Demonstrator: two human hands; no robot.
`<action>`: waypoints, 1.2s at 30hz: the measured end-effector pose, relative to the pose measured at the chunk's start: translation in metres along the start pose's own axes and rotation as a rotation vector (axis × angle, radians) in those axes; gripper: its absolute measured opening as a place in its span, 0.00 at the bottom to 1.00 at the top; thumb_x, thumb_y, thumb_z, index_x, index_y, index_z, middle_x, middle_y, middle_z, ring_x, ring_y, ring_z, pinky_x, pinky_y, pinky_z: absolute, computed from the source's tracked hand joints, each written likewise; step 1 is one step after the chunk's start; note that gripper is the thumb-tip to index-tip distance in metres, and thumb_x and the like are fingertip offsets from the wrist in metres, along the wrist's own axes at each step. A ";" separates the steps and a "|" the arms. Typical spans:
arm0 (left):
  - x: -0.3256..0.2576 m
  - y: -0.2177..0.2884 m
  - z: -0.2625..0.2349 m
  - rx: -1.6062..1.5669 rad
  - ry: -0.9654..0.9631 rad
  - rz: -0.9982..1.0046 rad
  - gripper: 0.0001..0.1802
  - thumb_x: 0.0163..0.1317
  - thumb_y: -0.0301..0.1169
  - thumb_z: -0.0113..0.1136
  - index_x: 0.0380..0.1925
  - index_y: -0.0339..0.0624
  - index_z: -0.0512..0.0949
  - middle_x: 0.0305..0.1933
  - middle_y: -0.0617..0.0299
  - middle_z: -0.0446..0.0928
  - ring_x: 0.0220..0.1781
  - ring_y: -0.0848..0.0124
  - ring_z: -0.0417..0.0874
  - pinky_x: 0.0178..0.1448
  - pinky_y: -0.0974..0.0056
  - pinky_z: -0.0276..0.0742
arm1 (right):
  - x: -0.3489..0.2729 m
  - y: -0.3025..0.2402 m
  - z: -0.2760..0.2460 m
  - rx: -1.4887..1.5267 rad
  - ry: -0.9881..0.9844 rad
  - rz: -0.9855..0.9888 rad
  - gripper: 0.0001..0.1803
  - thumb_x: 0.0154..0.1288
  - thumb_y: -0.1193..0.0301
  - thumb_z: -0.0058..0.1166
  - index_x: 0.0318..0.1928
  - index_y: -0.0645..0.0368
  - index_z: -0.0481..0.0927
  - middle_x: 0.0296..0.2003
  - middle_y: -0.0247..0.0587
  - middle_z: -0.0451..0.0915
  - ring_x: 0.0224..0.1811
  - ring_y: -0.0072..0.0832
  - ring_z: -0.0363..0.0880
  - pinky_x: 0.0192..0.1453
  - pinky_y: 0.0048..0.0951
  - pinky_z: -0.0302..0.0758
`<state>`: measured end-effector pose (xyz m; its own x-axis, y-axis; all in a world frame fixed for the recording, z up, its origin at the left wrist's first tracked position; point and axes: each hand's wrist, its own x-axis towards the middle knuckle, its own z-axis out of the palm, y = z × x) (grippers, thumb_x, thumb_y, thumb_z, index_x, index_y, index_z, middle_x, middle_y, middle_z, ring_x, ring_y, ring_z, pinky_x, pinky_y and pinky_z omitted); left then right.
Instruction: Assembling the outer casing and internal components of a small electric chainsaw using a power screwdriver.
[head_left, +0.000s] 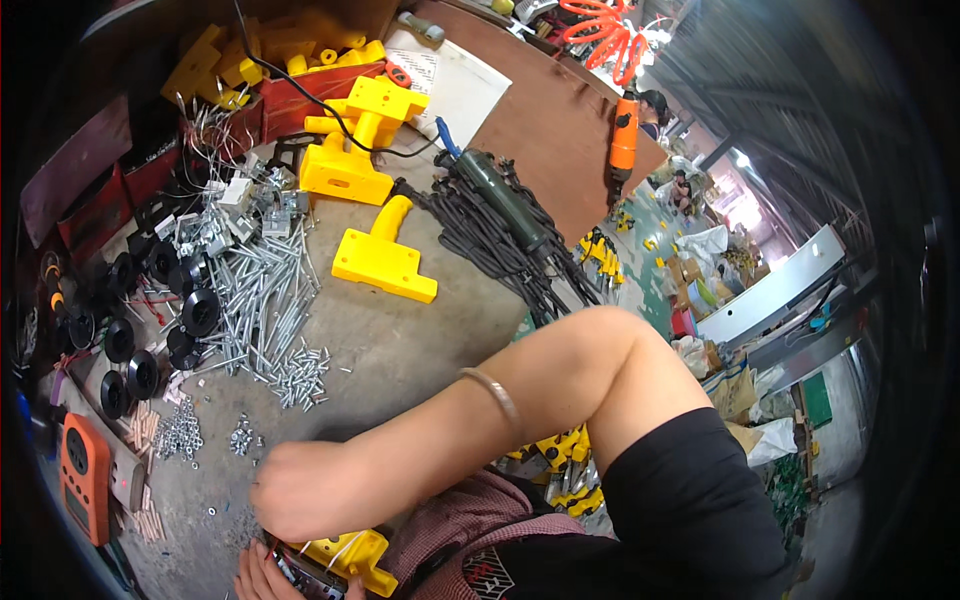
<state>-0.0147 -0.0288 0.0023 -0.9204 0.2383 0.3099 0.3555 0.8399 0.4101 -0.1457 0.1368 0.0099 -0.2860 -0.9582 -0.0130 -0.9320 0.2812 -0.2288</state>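
At the lower edge, my left hand point(264, 576) has its fingers curled round a yellow plastic tool housing point(345, 552), with a dark and metallic part and a pale wire at its near side. My right arm, with a bracelet, reaches across from the right. Over the housing, my right hand point(305, 490) is closed; its back hides the fingers and whatever they hold. Small nuts point(243, 437) lie just beyond it. Farther up the bench rest a single yellow housing point(385, 262) and a stack of yellow housings point(360, 150).
Long screws point(265, 300), short screws point(300, 375) and black round caps point(142, 374) spread over the left side. An orange socket box point(86, 478) stands at far left. Black cords point(490, 225) lie under a dark green cylindrical tool point(500, 198). An orange driver point(623, 140) hangs on a coiled hose.
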 end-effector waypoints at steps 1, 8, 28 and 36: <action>0.000 0.000 0.001 0.004 0.002 -0.004 0.44 0.62 0.61 0.56 0.62 0.30 0.67 0.60 0.43 0.72 0.61 0.46 0.72 0.66 0.43 0.64 | 0.004 -0.003 -0.005 -0.022 -0.113 0.009 0.11 0.50 0.68 0.56 0.29 0.65 0.79 0.29 0.44 0.77 0.35 0.37 0.80 0.32 0.37 0.78; 0.000 0.002 -0.002 0.080 -0.017 -0.026 0.46 0.60 0.61 0.57 0.63 0.31 0.66 0.61 0.42 0.70 0.62 0.45 0.71 0.67 0.44 0.63 | -0.013 -0.004 0.025 0.210 0.343 0.270 0.10 0.52 0.67 0.58 0.27 0.61 0.80 0.30 0.40 0.80 0.35 0.38 0.81 0.37 0.35 0.78; 0.029 0.027 -0.067 -0.318 -0.144 -0.075 0.29 0.51 0.27 0.70 0.56 0.37 0.75 0.43 0.51 0.77 0.38 0.56 0.81 0.41 0.60 0.77 | -0.099 -0.039 -0.073 0.400 0.074 0.329 0.10 0.63 0.66 0.57 0.39 0.54 0.71 0.25 0.40 0.75 0.26 0.45 0.78 0.28 0.43 0.72; 0.032 0.028 -0.057 -0.132 -0.040 -0.053 0.25 0.52 0.23 0.68 0.52 0.36 0.75 0.36 0.55 0.76 0.30 0.57 0.80 0.34 0.60 0.76 | -0.097 -0.045 -0.073 0.328 0.136 0.335 0.10 0.62 0.68 0.58 0.38 0.56 0.72 0.25 0.40 0.75 0.25 0.43 0.78 0.27 0.40 0.73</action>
<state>-0.0248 -0.0254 0.0722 -0.9434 0.2165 0.2512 0.3218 0.7808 0.5355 -0.0920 0.2211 0.0930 -0.6050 -0.7961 -0.0163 -0.6704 0.5203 -0.5290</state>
